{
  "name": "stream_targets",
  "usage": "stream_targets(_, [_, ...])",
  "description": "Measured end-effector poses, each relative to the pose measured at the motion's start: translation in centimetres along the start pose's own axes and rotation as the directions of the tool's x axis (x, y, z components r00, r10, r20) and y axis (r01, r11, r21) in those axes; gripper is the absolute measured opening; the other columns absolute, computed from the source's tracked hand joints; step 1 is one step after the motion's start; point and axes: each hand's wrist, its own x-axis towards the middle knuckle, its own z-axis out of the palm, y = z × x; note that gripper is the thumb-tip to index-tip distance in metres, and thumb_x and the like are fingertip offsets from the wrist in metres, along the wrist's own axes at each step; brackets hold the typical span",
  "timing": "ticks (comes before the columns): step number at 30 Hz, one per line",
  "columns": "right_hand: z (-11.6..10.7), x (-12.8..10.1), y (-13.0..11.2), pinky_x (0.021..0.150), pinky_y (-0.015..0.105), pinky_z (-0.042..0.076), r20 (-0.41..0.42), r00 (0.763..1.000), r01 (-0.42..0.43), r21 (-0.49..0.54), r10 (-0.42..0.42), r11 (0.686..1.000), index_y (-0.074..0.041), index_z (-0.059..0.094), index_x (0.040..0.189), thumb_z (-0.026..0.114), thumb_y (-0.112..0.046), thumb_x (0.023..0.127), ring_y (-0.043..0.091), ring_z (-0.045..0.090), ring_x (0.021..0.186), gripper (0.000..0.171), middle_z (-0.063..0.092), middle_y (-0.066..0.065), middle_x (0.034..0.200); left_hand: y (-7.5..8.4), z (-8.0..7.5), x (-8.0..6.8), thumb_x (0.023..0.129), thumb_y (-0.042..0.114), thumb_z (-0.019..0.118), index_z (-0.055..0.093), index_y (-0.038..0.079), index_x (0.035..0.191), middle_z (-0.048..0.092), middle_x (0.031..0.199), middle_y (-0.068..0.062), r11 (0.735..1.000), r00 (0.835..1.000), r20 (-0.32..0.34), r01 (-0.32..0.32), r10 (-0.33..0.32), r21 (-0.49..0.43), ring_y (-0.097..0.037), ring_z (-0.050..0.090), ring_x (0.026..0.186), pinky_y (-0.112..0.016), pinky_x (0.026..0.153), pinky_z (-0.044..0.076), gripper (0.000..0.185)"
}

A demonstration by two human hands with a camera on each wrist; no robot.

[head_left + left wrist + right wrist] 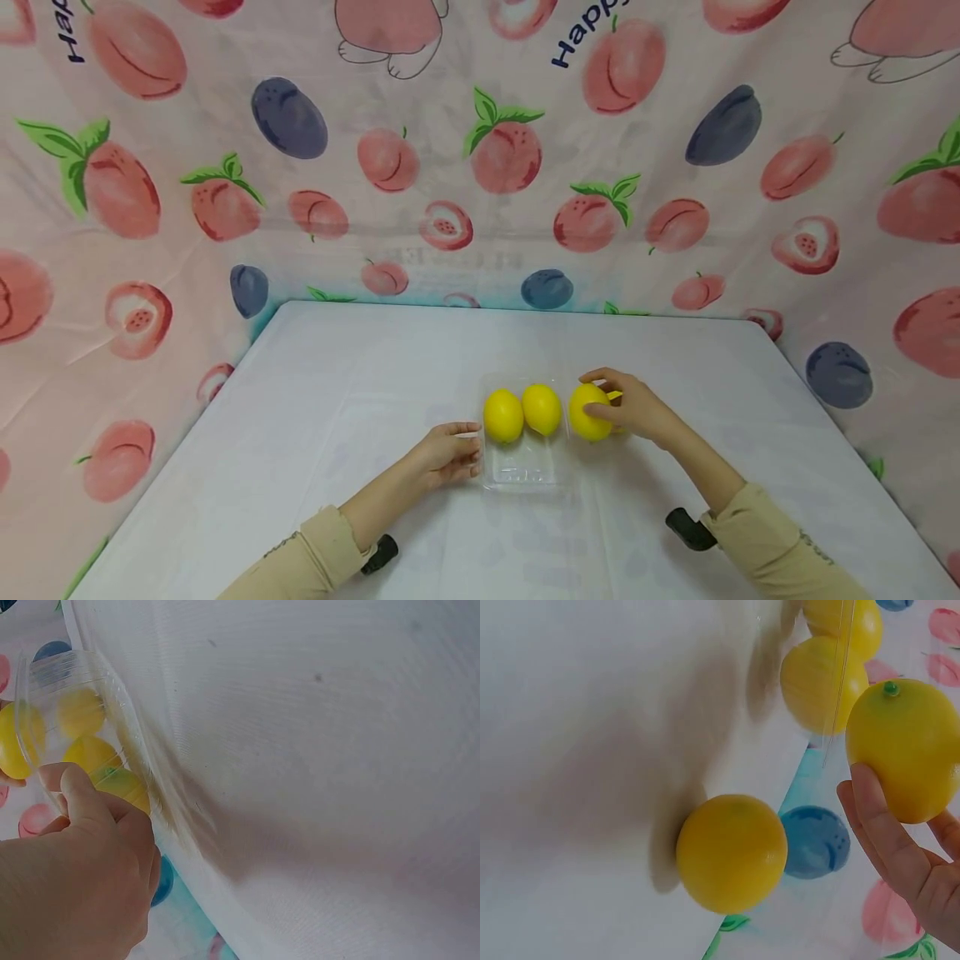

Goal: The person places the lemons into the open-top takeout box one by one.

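A clear plastic tray lies mid-table with two yellow lemons at its far end. My left hand grips the tray's left wall, thumb over the rim; the left wrist view shows that hand on the tray. Just right of the tray, my right hand holds a third lemon in its fingers. In the right wrist view this held lemon is off the table. A fourth lemon rests on the table beside it, mostly hidden by the hand in the head view.
The table is covered in a white cloth. A fruit-patterned curtain hangs close behind it and along both sides. Black wrist mounts sit at my sleeves near the front edge.
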Motion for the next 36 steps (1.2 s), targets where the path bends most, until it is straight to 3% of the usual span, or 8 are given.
stream_targets(10, [0.9, 0.6, -1.1, 0.083, 0.04, 0.054, 0.025, 0.999, 0.032, -0.017, -0.032, 0.999, -0.005, 0.053, 0.125, 0.065, -0.02, 0.088, 0.03, 0.058, 0.095, 0.042, 0.053, 0.026, 0.123, 0.1, 0.1, 0.1, 0.094, -0.003, 0.05, 0.046, -0.001, 0.125, 0.051, 0.077, -0.001, 1.0, 1.0, -0.007, 0.002, -0.002, 0.0, -0.01, 0.05, 0.065, -0.021, 0.058, 0.052, 0.031])
stream_targets(17, [1.9, 1.1, -1.3, 0.076, 0.034, 0.056, 0.057, 0.996, 0.069, 0.063, -0.073, 0.996, -0.005, 0.053, 0.125, 0.066, -0.02, 0.088, 0.027, 0.06, 0.094, 0.042, 0.051, 0.025, 0.126, 0.0, 0.1, 0.1, 0.094, -0.003, 0.049, 0.045, -0.002, 0.124, 0.051, 0.076, -0.001, 1.0, 1.0, 0.008, -0.005, 0.005, 0.0, -0.01, 0.049, 0.064, -0.02, 0.057, 0.051, 0.031])
stream_targets(36, [6.6, 0.6, -3.1, 0.094, 0.047, 0.049, 0.06, 0.989, 0.134, 0.053, -0.137, 0.99, -0.006, 0.055, 0.121, 0.071, -0.019, 0.083, 0.033, 0.055, 0.108, 0.044, 0.057, 0.019, 0.122, 0.2, 0.6, -0.4, 0.094, -0.002, 0.049, 0.046, -0.001, 0.124, 0.052, 0.08, -0.002, 1.0, 1.0, -0.02, -0.002, 0.002, 0.02, -0.011, 0.051, 0.066, -0.02, 0.057, 0.052, 0.03])
